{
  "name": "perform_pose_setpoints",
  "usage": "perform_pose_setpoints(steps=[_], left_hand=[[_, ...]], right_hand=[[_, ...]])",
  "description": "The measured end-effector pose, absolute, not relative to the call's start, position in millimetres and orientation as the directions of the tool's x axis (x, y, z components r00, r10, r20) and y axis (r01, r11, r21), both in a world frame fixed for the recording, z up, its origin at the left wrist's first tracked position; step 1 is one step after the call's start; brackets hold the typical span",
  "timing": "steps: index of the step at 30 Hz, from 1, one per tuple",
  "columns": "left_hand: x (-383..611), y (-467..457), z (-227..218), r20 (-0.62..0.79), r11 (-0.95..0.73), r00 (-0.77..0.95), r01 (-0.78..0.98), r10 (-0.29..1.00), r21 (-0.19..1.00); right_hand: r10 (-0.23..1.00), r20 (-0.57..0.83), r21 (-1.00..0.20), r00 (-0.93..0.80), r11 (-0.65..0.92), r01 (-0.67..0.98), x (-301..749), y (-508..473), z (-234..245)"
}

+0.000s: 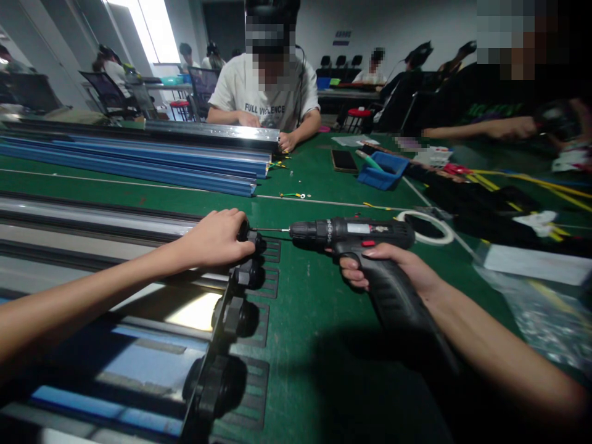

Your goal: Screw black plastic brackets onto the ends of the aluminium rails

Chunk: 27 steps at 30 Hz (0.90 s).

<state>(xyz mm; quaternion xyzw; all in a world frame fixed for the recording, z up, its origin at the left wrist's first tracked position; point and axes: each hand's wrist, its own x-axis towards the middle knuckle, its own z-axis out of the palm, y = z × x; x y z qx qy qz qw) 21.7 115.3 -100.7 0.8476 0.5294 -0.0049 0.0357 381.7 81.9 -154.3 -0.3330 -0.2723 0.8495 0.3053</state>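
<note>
My right hand [393, 265] is wrapped around the grip of a black cordless drill [356, 231], held level with its long thin bit pointing left. The bit's tip meets the end of the farthest long metal profile [115, 221] in the near row, beside my left hand. Over that end my left hand [219, 237] is closed, fingers curled round the far edge and thumb toward the black end fittings. Black cable glands [240, 316] and slotted flat brackets [259, 324] stick out from the ends of several profiles lying side by side. My fingers partly hide where the bit touches.
Blue profiles [139, 160] lie across the green table [300, 296]. A blue bin [383, 171], a phone [345, 161], a white tape roll [446, 228] and a plastic bag [546, 308] are to the right. A co-worker [271, 111] works opposite; another person's arm [490, 128] is at right.
</note>
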Motion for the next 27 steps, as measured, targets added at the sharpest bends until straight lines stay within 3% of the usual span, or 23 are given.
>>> perform_pose_setpoints(steps=[27], left_hand=[[22.6, 115.2, -102.1, -0.039, -0.43, 0.431, 0.903, 0.902, 0.023]], right_hand=[[0.72, -0.409, -0.699, -0.56, -0.642, -0.315, 380.4, 83.2, -153.0]])
